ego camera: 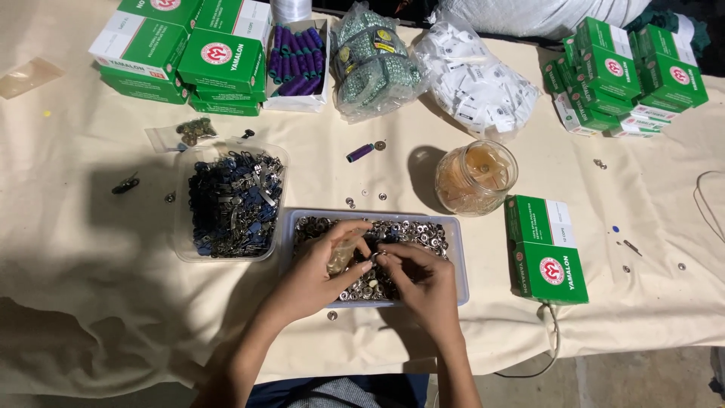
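Observation:
My left hand (321,268) and my right hand (423,279) are both over a clear rectangular tray (459,257) full of small silver metal snaps. In my left hand is a small clear plastic bag (341,253), held at its mouth. The fingertips of my right hand pinch a small silver snap (377,257) right at the bag's opening. The two hands touch at the fingertips.
A clear tray of dark zipper pulls (230,200) sits left of the snap tray. A glass jar (476,175) stands behind, a green box (547,249) to the right. Stacks of green boxes (181,53), purple thread spools (298,53) and plastic bags (476,75) line the far edge.

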